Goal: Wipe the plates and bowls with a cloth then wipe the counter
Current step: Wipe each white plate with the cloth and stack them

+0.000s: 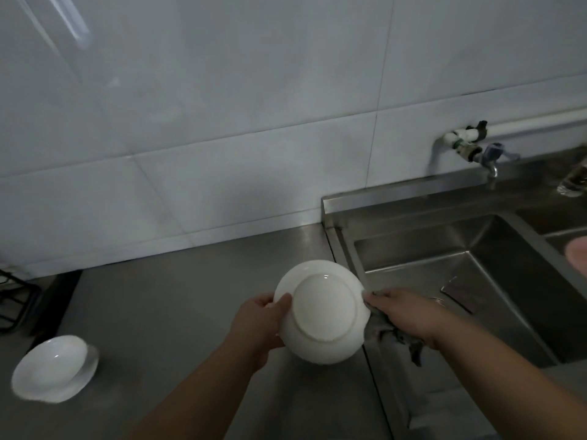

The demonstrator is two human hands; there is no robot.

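while the left hand (260, 325) grips the left rim of the white plate (324, 312), thumb curled over its edge, the plate hangs at centre frame, underside up, over the steel counter (190, 296). the right hand (403, 315) clamps a grey cloth (387, 336) at the right rim, so it looks best placed to sweep leftward. stacked white dishes (54, 369) sit lower left.

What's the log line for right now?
left hand: grips white plate | right hand: presses grey cloth on its rim
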